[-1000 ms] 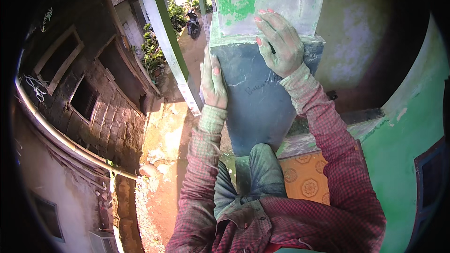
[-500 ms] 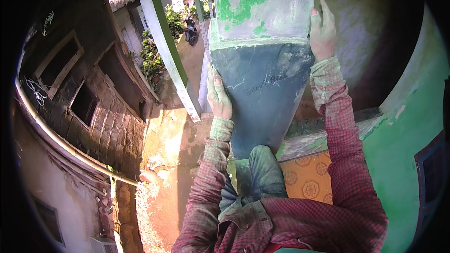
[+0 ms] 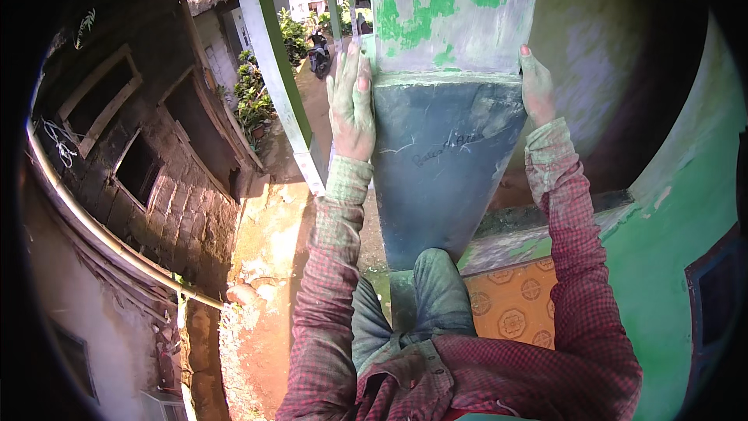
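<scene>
Head view, centre frame: square pillar (image 3: 448,109), dark grey below, patchy green-white above; left hand (image 3: 351,105) flat on its left face, right hand (image 3: 536,86) flat on its right, neither grip closed on anything.

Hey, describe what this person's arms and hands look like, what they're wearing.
Both arms wear long sleeves of red checked cloth, dusted pale green toward the cuffs. The left hand and right hand are bare, with no gloves, and smeared with the same greenish powder.

left hand (image 3: 352,101) moved up pillar (image 3: 448,156) edge | right hand (image 3: 536,86) slightly lower
</scene>
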`<act>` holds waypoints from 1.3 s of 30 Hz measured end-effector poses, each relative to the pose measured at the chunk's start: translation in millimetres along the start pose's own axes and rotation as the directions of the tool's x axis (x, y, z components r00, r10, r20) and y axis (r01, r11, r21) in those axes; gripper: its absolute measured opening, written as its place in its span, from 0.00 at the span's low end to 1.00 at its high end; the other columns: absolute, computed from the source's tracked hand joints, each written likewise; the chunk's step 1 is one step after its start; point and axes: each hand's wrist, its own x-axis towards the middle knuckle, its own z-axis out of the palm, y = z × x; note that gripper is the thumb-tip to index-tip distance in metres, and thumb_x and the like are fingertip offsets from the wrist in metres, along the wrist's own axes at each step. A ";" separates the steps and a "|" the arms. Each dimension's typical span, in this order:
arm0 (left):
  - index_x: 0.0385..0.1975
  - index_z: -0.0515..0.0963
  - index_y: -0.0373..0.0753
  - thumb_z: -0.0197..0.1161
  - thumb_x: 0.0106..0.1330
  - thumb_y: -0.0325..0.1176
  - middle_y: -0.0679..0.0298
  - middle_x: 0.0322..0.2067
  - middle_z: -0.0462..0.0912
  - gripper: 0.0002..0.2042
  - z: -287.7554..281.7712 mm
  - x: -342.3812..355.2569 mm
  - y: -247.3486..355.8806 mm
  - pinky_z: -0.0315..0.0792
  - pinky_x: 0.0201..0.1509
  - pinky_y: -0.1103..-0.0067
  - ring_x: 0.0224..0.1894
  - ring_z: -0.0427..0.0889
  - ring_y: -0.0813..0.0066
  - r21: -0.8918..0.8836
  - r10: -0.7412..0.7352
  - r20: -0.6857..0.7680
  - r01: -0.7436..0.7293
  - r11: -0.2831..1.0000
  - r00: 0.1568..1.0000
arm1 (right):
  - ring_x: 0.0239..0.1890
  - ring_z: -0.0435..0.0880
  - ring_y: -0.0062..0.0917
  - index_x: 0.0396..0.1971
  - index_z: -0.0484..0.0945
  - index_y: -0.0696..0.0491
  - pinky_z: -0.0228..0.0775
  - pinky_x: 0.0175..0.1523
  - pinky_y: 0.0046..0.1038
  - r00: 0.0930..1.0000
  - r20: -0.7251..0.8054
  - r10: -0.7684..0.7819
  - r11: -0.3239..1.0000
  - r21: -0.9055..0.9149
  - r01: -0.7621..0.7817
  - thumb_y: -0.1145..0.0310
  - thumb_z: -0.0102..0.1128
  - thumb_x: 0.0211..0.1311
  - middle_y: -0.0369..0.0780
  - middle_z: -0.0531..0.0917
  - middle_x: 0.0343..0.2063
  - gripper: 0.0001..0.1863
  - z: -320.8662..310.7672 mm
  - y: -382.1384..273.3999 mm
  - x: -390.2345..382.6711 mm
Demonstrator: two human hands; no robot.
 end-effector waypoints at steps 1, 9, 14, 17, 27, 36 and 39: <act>0.70 0.66 0.32 0.44 0.82 0.43 0.51 0.72 0.65 0.25 -2.5 7.2 -8.0 0.54 0.77 0.71 0.76 0.60 0.62 -0.149 -0.100 0.022 0.102 0.983 0.995 | 0.47 0.79 0.24 0.51 0.79 0.67 0.69 0.56 0.28 0.999 0.020 -0.026 0.999 -0.018 0.026 0.46 0.45 0.79 0.44 0.85 0.40 0.33 -1.5 1.9 2.2; 0.69 0.68 0.35 0.42 0.82 0.45 0.55 0.69 0.70 0.25 22.0 -106.9 -46.3 0.45 0.79 0.63 0.75 0.63 0.60 -0.152 -0.217 -0.043 0.209 0.966 0.975 | 0.34 0.74 0.25 0.38 0.78 0.66 0.70 0.45 0.31 0.975 -0.061 -0.213 0.973 -0.098 0.207 0.50 0.44 0.80 0.44 0.81 0.27 0.29 0.2 7.3 -8.4; 0.69 0.69 0.35 0.38 0.82 0.45 0.55 0.69 0.70 0.26 33.2 -166.5 -51.8 0.44 0.79 0.61 0.74 0.64 0.61 -0.009 -0.275 -0.090 0.276 0.961 0.957 | 0.31 0.77 0.27 0.33 0.78 0.65 0.69 0.41 0.35 0.974 -0.120 -0.191 0.975 -0.139 0.174 0.53 0.43 0.80 0.47 0.80 0.24 0.28 2.2 11.6 -10.8; 0.69 0.69 0.36 0.39 0.82 0.44 0.55 0.69 0.70 0.25 35.4 -135.5 -40.4 0.45 0.79 0.62 0.74 0.64 0.59 -0.032 -0.238 -0.103 0.236 0.971 0.966 | 0.30 0.78 0.28 0.30 0.77 0.66 0.68 0.39 0.38 0.972 -0.135 -0.191 0.970 -0.176 0.166 0.54 0.44 0.79 0.50 0.79 0.23 0.28 -3.2 22.0 -8.8; 0.69 0.68 0.34 0.44 0.82 0.41 0.52 0.68 0.71 0.23 19.9 -89.0 -17.4 0.55 0.75 0.68 0.72 0.67 0.60 -0.394 -0.391 0.007 0.362 0.845 0.920 | 0.24 0.69 0.25 0.25 0.73 0.64 0.63 0.33 0.38 0.967 -0.132 -0.218 0.960 -0.207 0.189 0.55 0.44 0.79 0.45 0.72 0.17 0.28 -4.3 25.1 -7.0; 0.66 0.72 0.33 0.46 0.82 0.41 0.50 0.65 0.75 0.23 -0.7 23.1 21.0 0.60 0.73 0.67 0.70 0.71 0.61 -0.392 -0.153 -0.124 0.093 0.915 0.980 | 0.23 0.68 0.31 0.26 0.73 0.63 0.63 0.33 0.39 0.952 -0.192 -0.241 0.964 -0.159 0.212 0.55 0.44 0.79 0.48 0.71 0.18 0.27 2.0 32.2 -6.7; 0.65 0.74 0.37 0.44 0.82 0.42 0.52 0.65 0.75 0.22 -0.5 59.0 36.8 0.55 0.75 0.61 0.70 0.70 0.57 -0.196 -0.013 -0.128 -0.012 0.981 0.992 | 0.22 0.64 0.31 0.24 0.71 0.62 0.61 0.31 0.39 0.951 -0.187 -0.246 0.955 -0.216 0.204 0.55 0.44 0.79 0.47 0.68 0.17 0.27 0.2 26.1 -12.4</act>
